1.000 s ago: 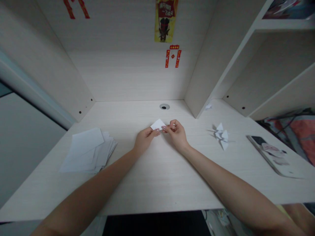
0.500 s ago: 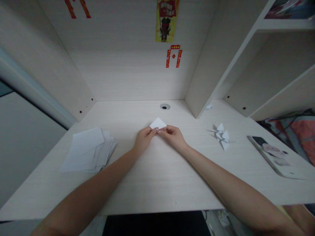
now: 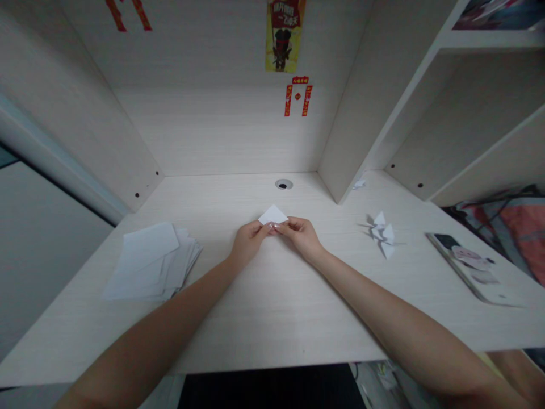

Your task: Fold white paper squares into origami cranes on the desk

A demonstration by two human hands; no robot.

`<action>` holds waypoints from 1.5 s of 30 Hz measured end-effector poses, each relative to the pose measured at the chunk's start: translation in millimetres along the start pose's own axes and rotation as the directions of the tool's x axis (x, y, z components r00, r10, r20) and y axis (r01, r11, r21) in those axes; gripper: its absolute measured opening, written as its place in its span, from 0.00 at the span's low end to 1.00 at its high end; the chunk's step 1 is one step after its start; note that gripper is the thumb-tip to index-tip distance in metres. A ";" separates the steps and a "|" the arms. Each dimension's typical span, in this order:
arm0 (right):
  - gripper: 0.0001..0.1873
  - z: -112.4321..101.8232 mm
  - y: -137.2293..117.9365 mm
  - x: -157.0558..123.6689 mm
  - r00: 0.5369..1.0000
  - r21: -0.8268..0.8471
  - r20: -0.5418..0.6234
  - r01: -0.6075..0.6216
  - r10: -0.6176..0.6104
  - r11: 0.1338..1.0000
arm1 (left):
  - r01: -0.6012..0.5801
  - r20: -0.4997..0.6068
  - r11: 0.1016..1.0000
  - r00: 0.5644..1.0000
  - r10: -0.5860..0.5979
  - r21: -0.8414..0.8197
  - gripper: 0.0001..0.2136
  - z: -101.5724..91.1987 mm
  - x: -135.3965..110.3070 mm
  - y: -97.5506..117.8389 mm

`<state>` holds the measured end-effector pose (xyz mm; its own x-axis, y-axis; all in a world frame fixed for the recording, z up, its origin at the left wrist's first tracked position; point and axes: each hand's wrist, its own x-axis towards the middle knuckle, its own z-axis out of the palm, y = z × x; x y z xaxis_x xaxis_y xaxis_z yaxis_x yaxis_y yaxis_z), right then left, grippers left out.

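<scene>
A small piece of folded white paper (image 3: 273, 214) is held between both hands over the middle of the desk, its pointed corner facing away from me. My left hand (image 3: 249, 238) pinches its left lower edge between thumb and fingers. From the other side my right hand (image 3: 303, 234) grips it the same way, and the two thumb tips meet at the near edge. The lower part of the paper is hidden behind the thumbs. Off to the right of my right hand lie folded paper cranes (image 3: 382, 234), close together.
Left of my arms lies a loose stack of white paper sheets (image 3: 147, 261). A phone in a decorated case (image 3: 470, 270) rests at the right. Behind the hands are a round cable hole (image 3: 284, 184) and the upright shelf panel (image 3: 344, 125). Red and grey fabric (image 3: 511, 224) sits far right.
The thumbs have shifted slightly at the paper's near edge. Both hands keep their hold on the folded paper, and the whole view has moved a little.
</scene>
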<state>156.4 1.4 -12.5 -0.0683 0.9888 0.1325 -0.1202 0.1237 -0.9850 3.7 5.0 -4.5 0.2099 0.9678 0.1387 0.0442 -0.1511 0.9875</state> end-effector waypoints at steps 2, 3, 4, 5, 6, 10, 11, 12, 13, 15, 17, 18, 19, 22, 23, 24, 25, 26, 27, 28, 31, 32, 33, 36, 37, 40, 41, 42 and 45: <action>0.14 0.1 -0.4 -0.1 1.000 -0.006 -0.017 0.000 0.000 1.000 | -0.002 -0.001 1.000 1.000 0.002 -0.001 0.12 0.0 -0.1 -0.8; 0.14 0.2 -0.9 -0.1 1.000 -0.008 -0.022 -0.002 0.002 1.000 | 0.000 -0.002 1.000 1.000 0.000 -0.004 0.12 -0.1 -0.2 -1.1; 0.14 0.2 -1.6 -0.2 1.000 -0.009 -0.024 -0.002 0.002 1.000 | 0.002 -0.003 1.000 1.000 -0.002 -0.006 0.12 -0.1 -0.3 -1.1; 0.14 0.2 -2.2 -0.3 1.000 -0.007 -0.024 -0.002 0.002 1.000 | 0.004 -0.005 1.000 1.000 -0.004 -0.006 0.12 -0.2 -0.5 -0.8; 0.14 0.1 -2.9 -0.5 1.000 -0.004 -0.022 0.000 0.000 1.000 | 0.006 -0.007 1.000 1.000 -0.006 -0.003 0.13 -0.2 -0.6 -0.3; 0.16 0.4 -4.8 -1.4 1.000 0.027 -0.026 0.006 -0.005 1.000 | 0.030 -0.011 0.999 0.999 -0.030 -0.016 0.13 0.5 -1.5 4.3; 0.16 0.8 -5.0 -1.7 1.000 0.048 -0.030 0.004 -0.003 0.999 | 0.037 -0.012 0.999 0.999 -0.037 -0.027 0.13 0.8 -1.8 5.6; 0.16 1.2 -5.1 -1.9 1.000 0.075 -0.029 0.000 0.002 0.997 | 0.044 -0.012 0.998 0.999 -0.044 -0.035 0.13 1.1 -2.1 6.9; 0.16 1.7 -5.0 -2.0 1.000 0.105 -0.025 -0.007 0.009 0.994 | 0.047 -0.012 0.998 0.999 -0.047 -0.037 0.12 1.5 -2.4 8.0; 0.16 2.5 -4.1 -1.7 1.000 0.158 -0.015 -0.023 0.026 0.987 | 0.047 -0.015 0.998 0.999 -0.047 -0.033 0.12 1.9 -3.0 9.6; 0.16 2.7 -2.6 -0.8 0.999 0.187 -0.003 -0.038 0.039 0.982 | 0.042 -0.017 0.999 0.999 -0.043 -0.026 0.13 2.0 -3.3 10.2; 0.17 2.5 -1.8 -0.3 0.999 0.197 0.002 -0.040 0.041 0.979 | 0.040 -0.019 0.999 0.999 -0.040 -0.024 0.13 2.0 -3.4 10.2; 0.17 2.1 -1.2 0.2 0.999 0.208 0.007 -0.040 0.039 0.977 | 0.037 -0.020 0.999 0.999 -0.038 -0.024 0.13 1.9 -3.5 10.2; 0.18 0.8 -1.3 1.2 0.999 0.232 0.020 -0.047 0.043 0.972 | 0.032 -0.027 0.999 0.999 -0.033 -0.021 0.13 1.6 -3.3 10.3; 0.19 0.5 -2.0 1.2 0.999 0.234 0.021 -0.054 0.050 0.971 | 0.032 -0.032 0.999 0.999 -0.033 -0.020 0.13 1.6 -3.1 10.5; 0.20 0.3 -2.9 1.1 0.998 0.231 0.020 -0.062 0.059 0.971 | 0.032 -0.038 0.999 0.999 -0.033 -0.021 0.13 1.5 -2.9 10.7; 0.21 0.2 -3.9 0.9 0.998 0.222 0.013 -0.064 0.063 0.973 | 0.032 -0.045 0.999 0.998 -0.033 -0.022 0.13 1.5 -2.8 10.9; 0.21 0.3 -4.9 0.5 0.998 0.201 0.002 -0.055 0.056 0.978 | 0.033 -0.050 0.999 0.998 -0.035 -0.026 0.12 1.5 -2.6 11.0; 0.21 0.4 -5.7 0.1 0.999 0.166 -0.010 -0.037 0.040 0.985 | 0.036 -0.054 0.999 0.998 -0.038 -0.030 0.12 1.5 -2.4 10.7; 0.20 0.6 -6.5 -0.3 1.000 0.115 -0.024 -0.013 0.016 0.993 | 0.040 -0.056 0.999 0.998 -0.042 -0.035 0.12 1.5 -2.2 10.2; 0.18 1.3 -8.7 -1.7 0.997 -0.068 -0.056 0.055 -0.059 0.996 | 0.050 -0.048 0.998 0.997 -0.052 -0.042 0.13 1.1 -1.5 7.0; 0.18 1.5 -9.4 -2.0 0.996 -0.107 -0.060 0.065 -0.072 0.992 | 0.050 -0.043 0.998 0.998 -0.052 -0.043 0.13 0.9 -1.4 5.6; 0.18 1.8 -10.1 -2.4 0.995 -0.128 -0.065 0.072 -0.080 0.989 | 0.050 -0.035 0.998 0.998 -0.051 -0.045 0.14 0.6 -1.2 4.4; 0.17 2.9 -11.7 -3.7 0.994 -0.123 -0.065 0.085 -0.093 0.989 | 0.056 0.003 0.996 0.998 -0.056 -0.073 0.14 0.0 -1.2 2.1; 0.17 3.3 -11.9 -4.1 0.994 -0.116 -0.061 0.088 -0.096 0.989 | 0.064 0.012 0.995 0.998 -0.063 -0.083 0.15 -0.1 -1.3 2.1; 0.16 4.3 -11.1 -5.1 0.994 -0.103 -0.051 0.095 -0.100 0.990 | 0.086 0.005 0.991 0.996 -0.085 -0.102 0.14 0.2 -1.8 4.0; 0.16 4.4 -10.5 -5.3 0.994 -0.103 -0.053 0.095 -0.101 0.990 | 0.087 0.002 0.990 0.996 -0.087 -0.112 0.13 0.5 -2.0 5.0; 0.16 4.4 -9.9 -5.3 0.993 -0.104 -0.058 0.094 -0.100 0.990 | 0.085 0.004 0.988 0.996 -0.086 -0.127 0.13 0.9 -2.1 6.0; 0.16 3.6 -7.9 -4.5 0.992 -0.113 -0.076 0.093 -0.102 0.989 | 0.080 0.022 0.983 0.997 -0.078 -0.167 0.13 1.8 -2.1 8.4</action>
<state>154.1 -4.3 -4.9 0.0202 0.9745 0.2234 -0.0139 0.2237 -0.9746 5.4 1.2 3.4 0.2275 0.9719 0.0600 -0.1030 -0.0373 0.9940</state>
